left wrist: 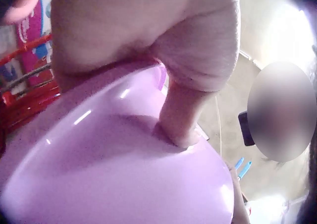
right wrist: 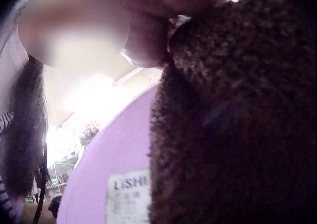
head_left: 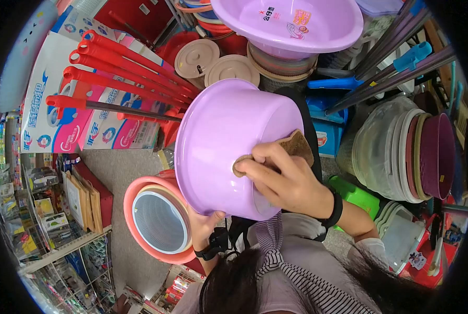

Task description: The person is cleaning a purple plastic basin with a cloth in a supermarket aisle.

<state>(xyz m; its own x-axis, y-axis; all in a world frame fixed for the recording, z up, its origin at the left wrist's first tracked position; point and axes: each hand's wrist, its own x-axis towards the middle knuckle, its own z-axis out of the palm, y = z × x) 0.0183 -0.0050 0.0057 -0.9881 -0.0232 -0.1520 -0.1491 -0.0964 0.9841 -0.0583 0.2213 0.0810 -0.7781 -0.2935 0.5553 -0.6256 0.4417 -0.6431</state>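
Note:
A glossy purple plastic basin is held tilted on its side in front of the body, its rim toward the left. At the lower edge my left hand grips the rim; the left wrist view shows the thumb lying on the outer wall and the other fingers hidden behind the rim. My right hand holds a brown fuzzy cloth bunched in its fingers and presses it against the basin's outer side. Close up in the right wrist view, the cloth partly covers a white printed label on the basin.
Pink and grey nested baskets stand below left. Red-handled poles lean in front of cardboard boxes. A larger purple basin tops a stack ahead. Stacked bins and blue dustpans crowd the right; a goods rack is at left.

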